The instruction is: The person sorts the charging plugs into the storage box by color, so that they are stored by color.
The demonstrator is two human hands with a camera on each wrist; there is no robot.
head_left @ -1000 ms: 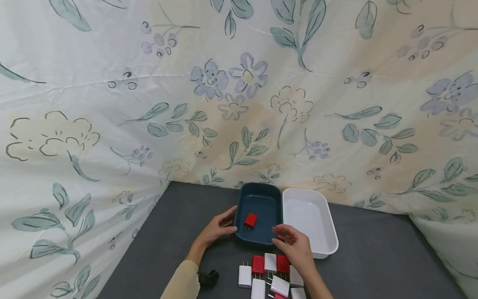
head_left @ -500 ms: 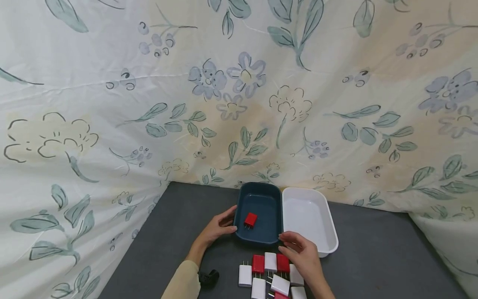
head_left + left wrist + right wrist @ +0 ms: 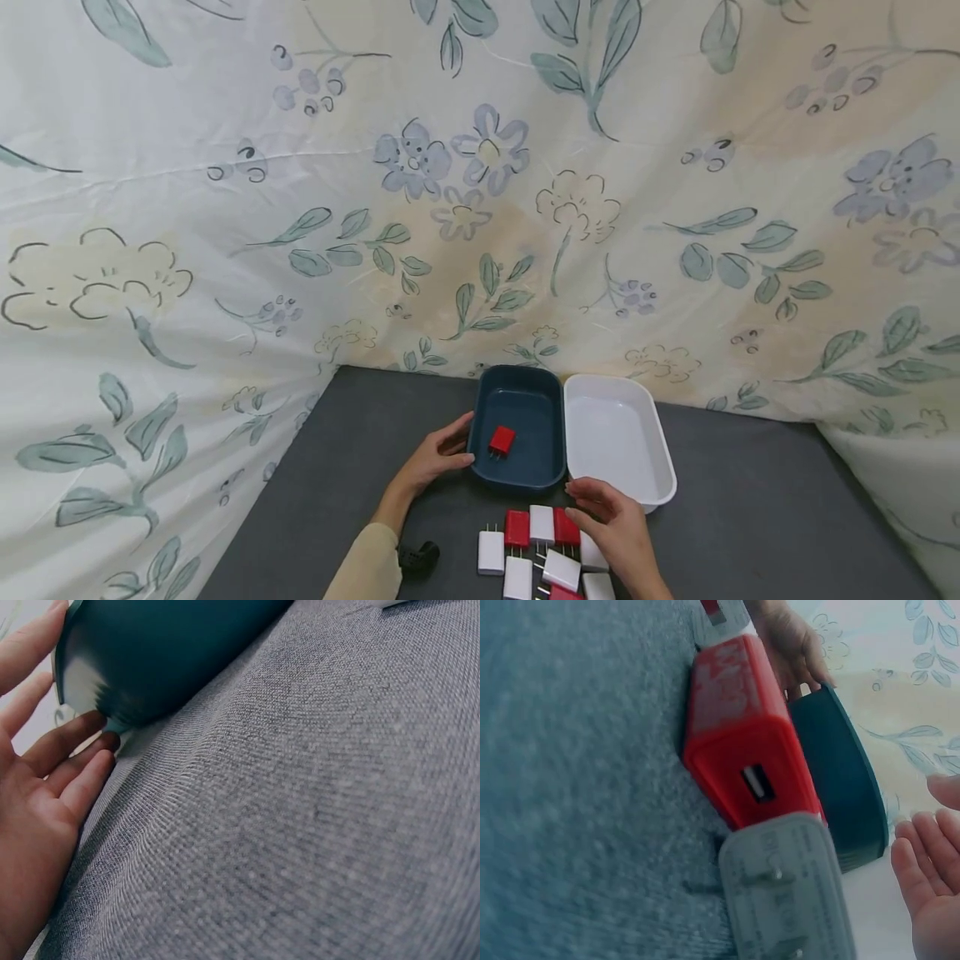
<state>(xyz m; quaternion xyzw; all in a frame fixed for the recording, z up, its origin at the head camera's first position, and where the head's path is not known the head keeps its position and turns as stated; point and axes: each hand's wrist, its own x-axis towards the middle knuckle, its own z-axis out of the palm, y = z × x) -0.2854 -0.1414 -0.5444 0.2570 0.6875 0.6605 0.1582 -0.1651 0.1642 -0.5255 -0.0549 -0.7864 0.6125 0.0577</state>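
Note:
My left hand (image 3: 433, 457) rests its fingers along the left side of a dark blue bin (image 3: 534, 462); in the left wrist view, its extended fingers (image 3: 73, 739) lie by the bin's outer wall. One red USB wall charger (image 3: 502, 442) lies inside that bin. My right hand (image 3: 617, 529) hovers just before the white bin (image 3: 618, 425), thumb and fingers loosely parted and holding nothing. Below its fingertips is a red charger (image 3: 564, 532) in a group of chargers. A large red charger (image 3: 746, 720) with a USB port fills the right wrist view, beside a white one (image 3: 787, 885).
Several white chargers (image 3: 491, 553) and another red charger (image 3: 517, 528) lie on the dark grey table (image 3: 772, 500) before the bins. Some show metal prongs. A black curved object (image 3: 420, 559) sits by the left sleeve. Floral cloth (image 3: 480, 208) hangs behind the table.
My right hand has drawn away from the blue bin's front edge, moving right and toward me over the chargers. My left hand stays at the blue bin; the red charger inside has not moved.

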